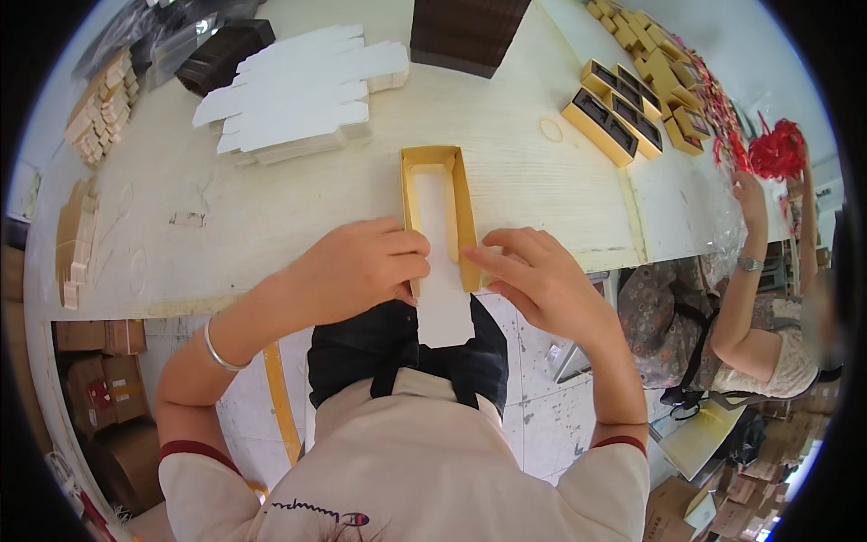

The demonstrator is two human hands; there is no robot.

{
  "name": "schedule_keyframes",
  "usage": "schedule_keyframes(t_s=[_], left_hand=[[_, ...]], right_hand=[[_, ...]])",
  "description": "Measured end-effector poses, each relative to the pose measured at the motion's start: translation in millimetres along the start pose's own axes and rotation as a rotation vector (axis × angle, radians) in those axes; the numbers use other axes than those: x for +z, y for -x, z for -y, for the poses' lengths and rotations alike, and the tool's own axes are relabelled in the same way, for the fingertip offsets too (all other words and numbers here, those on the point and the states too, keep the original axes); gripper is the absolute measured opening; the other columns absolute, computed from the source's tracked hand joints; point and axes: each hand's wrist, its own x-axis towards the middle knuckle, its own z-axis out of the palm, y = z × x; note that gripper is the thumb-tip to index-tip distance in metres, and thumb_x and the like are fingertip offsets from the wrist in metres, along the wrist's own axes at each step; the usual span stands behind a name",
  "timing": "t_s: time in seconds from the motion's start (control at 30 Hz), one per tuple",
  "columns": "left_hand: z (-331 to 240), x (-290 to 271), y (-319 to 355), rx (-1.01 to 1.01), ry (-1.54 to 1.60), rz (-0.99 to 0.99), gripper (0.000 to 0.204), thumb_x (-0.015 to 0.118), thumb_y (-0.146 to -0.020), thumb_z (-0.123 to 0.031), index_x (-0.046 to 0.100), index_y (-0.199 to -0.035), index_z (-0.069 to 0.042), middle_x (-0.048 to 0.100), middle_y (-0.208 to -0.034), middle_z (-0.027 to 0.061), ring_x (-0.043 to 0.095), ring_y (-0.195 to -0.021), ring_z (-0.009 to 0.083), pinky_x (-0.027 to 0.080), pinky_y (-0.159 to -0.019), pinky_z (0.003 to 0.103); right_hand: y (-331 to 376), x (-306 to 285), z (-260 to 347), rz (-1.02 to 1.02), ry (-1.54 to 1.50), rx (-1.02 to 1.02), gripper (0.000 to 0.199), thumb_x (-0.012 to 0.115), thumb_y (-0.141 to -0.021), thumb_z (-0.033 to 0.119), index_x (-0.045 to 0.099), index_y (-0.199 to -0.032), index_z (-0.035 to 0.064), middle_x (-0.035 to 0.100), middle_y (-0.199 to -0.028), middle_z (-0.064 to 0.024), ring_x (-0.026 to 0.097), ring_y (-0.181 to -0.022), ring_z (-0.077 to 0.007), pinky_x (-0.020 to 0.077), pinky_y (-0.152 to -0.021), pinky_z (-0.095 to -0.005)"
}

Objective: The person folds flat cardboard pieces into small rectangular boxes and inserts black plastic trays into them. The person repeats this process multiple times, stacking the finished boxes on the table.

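In front of me lies a partly folded cardboard box (462, 203), gold on its walls and white along its base. Its far end and long sides stand up, while a flat white flap (444, 321) reaches over the table's front edge above my lap. My left hand (375, 266) is closed with bent fingers on the near end of the left wall. On the opposite side, my right hand (533, 275) has its fingers apart. One of its fingertips touches the right wall's near end, and its thumb is just outside that wall.
A stack of flat white box blanks (298, 95) lies at the far left, with a dark brown stack (467, 32) beyond the box. Gold boxes with dark inserts (614, 108) stand to the right. A co-worker's hand (751, 199) is near red tassels (777, 149).
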Motion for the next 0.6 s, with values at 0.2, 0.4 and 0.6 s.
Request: schedule_keyframes(t_s=[0.2,0.4,0.6], left_hand=[[2.2,3.2,-7.0,-0.228,0.192,0.03,0.025,0.078,-0.071,-0.011,0.056,-0.083,-0.006,0.059,-0.085,0.0043,0.057,-0.069,0.0201,0.047,-0.059,0.029],[-24.5,12.6,-22.3,-0.466,0.207,-0.136,0.019,0.075,-0.075,-0.008,0.057,-0.078,-0.005,0.053,-0.075,0.0055,0.055,-0.061,0.021,0.044,-0.055,0.031],[-20.9,20.7,-16.3,-0.377,0.204,-0.158,0.015,0.072,-0.077,-0.009,0.057,-0.076,-0.006,0.052,-0.075,0.0055,0.056,-0.062,0.0252,0.044,-0.055,0.035]], right_hand=[[-20.6,17.0,-8.9,0.002,-0.087,-0.005,0.019,0.074,-0.069,0.006,0.057,-0.078,0.0067,0.05,-0.08,-0.0085,0.052,-0.077,-0.0279,0.0419,-0.068,-0.0361],[-28.9,28.9,5.2,-0.083,-0.094,0.069,0.018,0.069,-0.069,0.0,0.054,-0.078,0.0041,0.049,-0.08,-0.0109,0.052,-0.078,-0.03,0.0435,-0.067,-0.038],[-18.7,13.6,8.5,0.073,-0.437,0.303,0.039,0.073,-0.07,0.001,0.056,-0.105,0.0024,0.052,-0.09,-0.0117,0.054,-0.086,-0.0319,0.0454,-0.074,-0.0378]])
